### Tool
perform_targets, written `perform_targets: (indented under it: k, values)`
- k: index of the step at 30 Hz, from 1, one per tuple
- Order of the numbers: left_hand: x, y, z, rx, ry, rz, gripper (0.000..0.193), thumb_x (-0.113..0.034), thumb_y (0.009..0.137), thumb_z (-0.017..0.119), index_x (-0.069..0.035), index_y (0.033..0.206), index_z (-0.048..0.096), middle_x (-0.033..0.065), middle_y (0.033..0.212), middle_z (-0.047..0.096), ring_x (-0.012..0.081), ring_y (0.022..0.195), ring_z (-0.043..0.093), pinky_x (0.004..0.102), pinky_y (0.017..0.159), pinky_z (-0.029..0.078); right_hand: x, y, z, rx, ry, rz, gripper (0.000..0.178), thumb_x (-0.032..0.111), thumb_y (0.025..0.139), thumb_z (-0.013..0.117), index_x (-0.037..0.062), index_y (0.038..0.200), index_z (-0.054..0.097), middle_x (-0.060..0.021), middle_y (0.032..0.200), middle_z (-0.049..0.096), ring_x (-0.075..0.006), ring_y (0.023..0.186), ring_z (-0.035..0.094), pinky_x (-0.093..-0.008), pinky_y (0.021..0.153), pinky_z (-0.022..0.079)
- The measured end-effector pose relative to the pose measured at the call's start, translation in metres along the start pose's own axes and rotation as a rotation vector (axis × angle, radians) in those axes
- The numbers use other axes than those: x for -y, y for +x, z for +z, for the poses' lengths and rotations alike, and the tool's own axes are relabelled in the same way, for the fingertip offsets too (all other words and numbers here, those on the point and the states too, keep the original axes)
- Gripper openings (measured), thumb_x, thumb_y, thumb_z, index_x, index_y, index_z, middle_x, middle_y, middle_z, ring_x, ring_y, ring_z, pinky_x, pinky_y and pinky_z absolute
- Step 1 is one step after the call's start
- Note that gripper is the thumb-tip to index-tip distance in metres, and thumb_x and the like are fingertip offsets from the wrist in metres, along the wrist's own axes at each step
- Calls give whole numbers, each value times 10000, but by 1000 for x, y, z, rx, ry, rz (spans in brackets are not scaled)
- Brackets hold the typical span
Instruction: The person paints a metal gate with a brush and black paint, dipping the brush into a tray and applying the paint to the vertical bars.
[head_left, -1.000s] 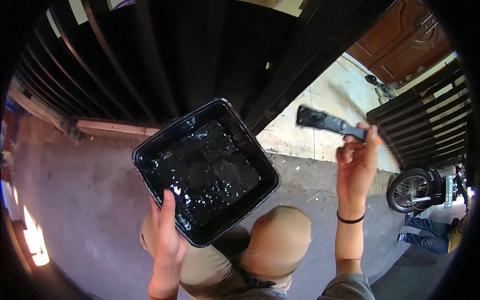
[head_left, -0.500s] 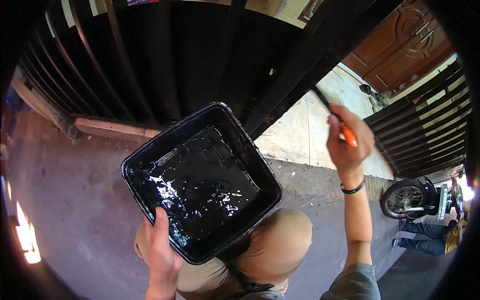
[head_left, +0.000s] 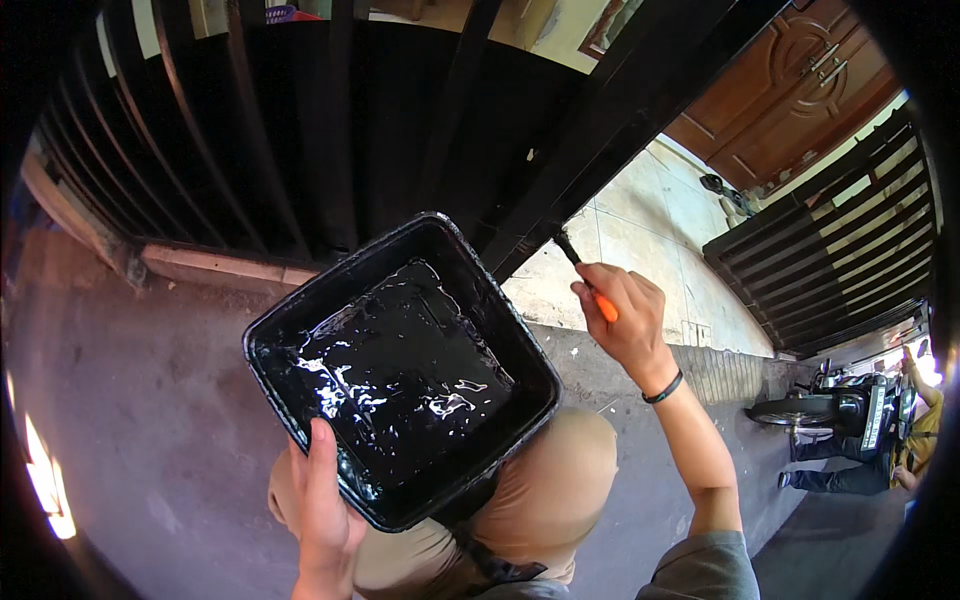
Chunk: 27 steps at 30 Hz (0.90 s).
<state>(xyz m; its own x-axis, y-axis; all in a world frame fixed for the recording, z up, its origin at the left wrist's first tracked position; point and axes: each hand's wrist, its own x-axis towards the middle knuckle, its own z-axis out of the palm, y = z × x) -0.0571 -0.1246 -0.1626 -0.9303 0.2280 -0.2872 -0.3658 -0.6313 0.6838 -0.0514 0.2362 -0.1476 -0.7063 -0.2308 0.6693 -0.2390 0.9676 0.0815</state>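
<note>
one square black tray point(head_left: 300, 345) at centre, holding glossy black paint point(head_left: 400, 370), is gripped by the left hand point(head_left: 322, 505). one brush point(head_left: 582, 274), right of centre, is pinched in the right hand point(head_left: 622, 320); its bristles seemingly touch the black gate point(head_left: 560, 170).

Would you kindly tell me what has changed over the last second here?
The right hand swung the paintbrush from raised in the air down and left, its bristles now at the black gate bar. The left hand still grips the black paint tray by its near rim.

One black paint tray point(head_left: 300, 350), one orange-handled brush point(head_left: 585, 275), two hands point(head_left: 325, 510), one motorcycle point(head_left: 840, 408)
</note>
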Motion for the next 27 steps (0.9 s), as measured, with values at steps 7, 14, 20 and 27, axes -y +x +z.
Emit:
perform_targets:
  k: [7, 14, 20, 27]
  values:
    - [3, 0, -8, -22, 37, 18, 515, -314, 1143, 502, 15, 1534, 443, 142, 1429, 618, 240, 1257, 652, 404, 1055, 555, -23, 47, -50, -243, -157, -135, 311, -2, 819, 842, 23, 1104, 719, -120, 931, 766, -246, 667, 693, -328, 594, 533]
    - [3, 4, -11, 43, -24, -37, 505, -266, 1144, 495, -75, 1586, 343, 132, 1497, 541, 262, 1328, 605, 438, 1098, 553, -6, 25, -35, 15, -199, -253, 343, 147, 812, 891, 52, 1094, 721, -82, 970, 762, -169, 630, 642, -287, 556, 487]
    - [4, 6, -17, 19, -14, -47, 512, -255, 1140, 503, -94, 1597, 337, 123, 1489, 549, 255, 1313, 614, 442, 1085, 562, -23, 90, -89, -359, -299, -220, 286, 57, 824, 874, 29, 1079, 748, -106, 922, 768, -229, 679, 712, -316, 589, 547]
    - [4, 5, -13, 0, 17, -17, 515, -324, 1134, 526, -17, 1537, 432, 139, 1436, 607, 253, 1251, 658, 416, 1047, 565, 0, 79, -85, -12, -519, -406, 359, 242, 854, 881, 60, 1118, 719, -55, 865, 704, -127, 607, 606, -270, 530, 448]
